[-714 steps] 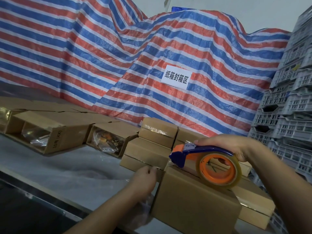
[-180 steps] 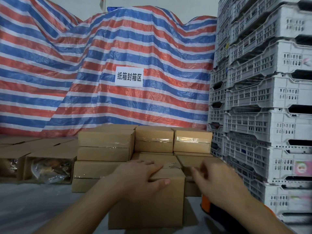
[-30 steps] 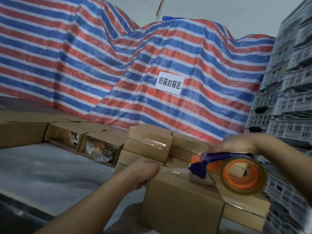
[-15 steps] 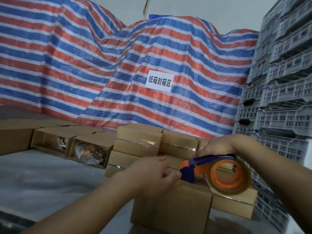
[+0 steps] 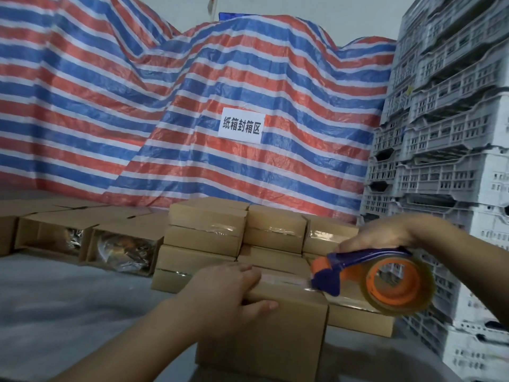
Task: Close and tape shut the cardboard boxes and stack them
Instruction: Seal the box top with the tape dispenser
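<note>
Nearest cardboard box [image 5: 264, 334] sits on the grey table [image 5: 68, 304], flaps down, clear tape strip [image 5: 283, 279] laid along its top seam. Left hand [image 5: 225, 293] lies over the box's top left edge: fingers fairly straight across the top, pressing the tape end, thumb down the front face. Right hand [image 5: 377, 235] is wrapped around the blue handle of the tape dispenser [image 5: 380, 282], gripping it from above; dispenser's blue nose meets the box top at the right end of the strip, orange-cored roll hanging off the box's right side. The roll hides part of a lower box [image 5: 360, 318] just beside the near one. Behind: stack of taped boxes [image 5: 237, 235], several across, layered. Left of the stack, two open-ended boxes [image 5: 88, 244] lying on their sides, shiny wrapped contents visible but unidentifiable. Backdrop: red-blue-white striped tarp [image 5: 137, 106] carrying a white paper sign [image 5: 241, 125]. Right edge: tall column of grey plastic crates [image 5: 451, 150], close behind the right forearm.
</note>
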### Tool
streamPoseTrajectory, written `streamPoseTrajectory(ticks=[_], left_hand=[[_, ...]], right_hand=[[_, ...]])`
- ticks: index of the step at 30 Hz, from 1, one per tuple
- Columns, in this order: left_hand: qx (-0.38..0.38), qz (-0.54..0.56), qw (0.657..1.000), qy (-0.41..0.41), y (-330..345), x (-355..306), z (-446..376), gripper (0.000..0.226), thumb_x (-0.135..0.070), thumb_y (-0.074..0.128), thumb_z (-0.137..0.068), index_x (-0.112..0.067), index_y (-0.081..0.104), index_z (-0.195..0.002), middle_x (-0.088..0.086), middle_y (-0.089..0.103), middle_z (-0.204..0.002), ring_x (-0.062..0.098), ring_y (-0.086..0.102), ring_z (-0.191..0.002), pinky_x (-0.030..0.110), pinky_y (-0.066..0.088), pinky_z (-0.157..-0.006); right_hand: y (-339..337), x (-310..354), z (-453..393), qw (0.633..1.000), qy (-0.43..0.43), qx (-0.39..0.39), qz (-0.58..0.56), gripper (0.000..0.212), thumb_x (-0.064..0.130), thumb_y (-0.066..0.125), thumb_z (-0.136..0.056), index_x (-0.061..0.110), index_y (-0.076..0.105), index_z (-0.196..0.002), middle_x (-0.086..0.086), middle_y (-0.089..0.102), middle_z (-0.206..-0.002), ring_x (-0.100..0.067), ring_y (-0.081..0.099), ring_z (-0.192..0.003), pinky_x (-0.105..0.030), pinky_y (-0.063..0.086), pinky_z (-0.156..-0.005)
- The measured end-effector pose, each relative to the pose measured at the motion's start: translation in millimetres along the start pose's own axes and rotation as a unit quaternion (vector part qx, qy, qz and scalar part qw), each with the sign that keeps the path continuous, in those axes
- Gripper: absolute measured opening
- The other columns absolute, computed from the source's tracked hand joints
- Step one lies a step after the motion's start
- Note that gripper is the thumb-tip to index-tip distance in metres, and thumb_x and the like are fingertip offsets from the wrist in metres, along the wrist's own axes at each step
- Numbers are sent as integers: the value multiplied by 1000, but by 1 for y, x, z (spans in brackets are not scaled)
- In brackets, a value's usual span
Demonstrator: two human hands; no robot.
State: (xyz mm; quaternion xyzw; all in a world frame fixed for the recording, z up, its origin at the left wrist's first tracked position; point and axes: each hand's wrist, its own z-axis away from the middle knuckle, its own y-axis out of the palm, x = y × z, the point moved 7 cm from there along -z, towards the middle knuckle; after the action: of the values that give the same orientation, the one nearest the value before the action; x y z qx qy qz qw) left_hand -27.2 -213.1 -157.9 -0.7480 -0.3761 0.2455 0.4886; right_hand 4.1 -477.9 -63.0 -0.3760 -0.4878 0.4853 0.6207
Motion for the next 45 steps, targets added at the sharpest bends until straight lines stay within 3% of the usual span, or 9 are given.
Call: streamPoseTrajectory(ticks=[8, 11, 15, 21, 28, 31, 33, 41, 45], left_hand=[[23, -41, 999, -20, -13, -35, -27, 64, -86, 35, -77, -30, 57, -98, -10, 55, -84, 6, 51, -74, 29, 42, -66], [47, -14, 999, -3, 0, -59, -38, 67, -87, 40, -74, -31, 59, -106, -7, 58, -98, 8, 53, -84, 30, 43, -67], [69, -13, 997, -16, 22, -64, -40, 80, -81, 43, -80, -28, 43, -139, -1, 45, -145, 18, 45, -129, 39, 38, -103], [64, -16, 998, 2, 20, -63, -39, 84, -82, 39, -81, -29, 34, -146, -3, 34, -155, 17, 38, -136, 39, 31, -109], [59, 20, 998, 13, 12, -66, -37, 83, -81, 42, -79, -37, 25, -148, -10, 41, -147, 11, 44, -125, 32, 35, -99], [73, 29, 996, 31, 3, -75, -41, 76, -75, 47, -81, -41, 25, -146, -11, 44, -141, 11, 45, -119, 26, 34, -88], [81, 11, 996, 44, 4, -88, -45, 76, -72, 47, -84, -37, 24, -148, -7, 38, -148, 15, 38, -132, 36, 33, -102], [65, -26, 996, 47, 18, -97, -46, 72, -60, 42, -95, -27, 16, -154, -3, 19, -162, 16, 21, -146, 40, 14, -118], [65, -21, 996, 53, 20, -96, -47, 74, -61, 42, -94, -28, 15, -155, -4, 18, -162, 16, 20, -147, 40, 13, -118]], right_hand=[[5, -14, 5, 996, 36, -65, 41, 61, 79, 50, -83, 22, 71, -85, 7, 70, -64, -5, 63, -52, -25, 48, -70], [10, -16, 6, 998, 33, -55, 21, 58, 77, 50, -85, 22, 70, -85, 7, 69, -64, -7, 62, -53, -24, 48, -66], [18, -23, 1, 999, 18, -46, -14, 56, 74, 50, -87, 21, 69, -85, 5, 68, -66, -9, 62, -55, -24, 50, -68], [4, -34, 13, 998, -13, -53, -20, 88, 89, 52, -61, 12, 71, -99, -5, 70, -83, -17, 63, -71, -35, 50, -80], [31, -52, 5, 998, -11, -64, 10, 62, 80, 45, -86, 23, 71, -94, 5, 71, -79, -11, 65, -71, -35, 54, -90], [38, -56, 3, 997, -28, -63, -36, 68, 84, 45, -80, 24, 72, -95, 5, 72, -79, -9, 65, -69, -34, 53, -88], [41, -58, 2, 996, -42, -66, -43, 81, 95, 44, -65, 24, 72, -95, 5, 72, -80, -10, 66, -72, -35, 53, -90], [39, -71, 20, 981, -109, -28, -157, 51, 72, 48, -86, 29, 70, -69, 11, 64, -61, -4, 56, -52, -18, 47, -60], [30, -62, 45, 994, -79, -45, -56, 50, 68, 48, -92, 27, 66, -68, 14, 63, -55, 1, 57, -47, -14, 46, -55]])
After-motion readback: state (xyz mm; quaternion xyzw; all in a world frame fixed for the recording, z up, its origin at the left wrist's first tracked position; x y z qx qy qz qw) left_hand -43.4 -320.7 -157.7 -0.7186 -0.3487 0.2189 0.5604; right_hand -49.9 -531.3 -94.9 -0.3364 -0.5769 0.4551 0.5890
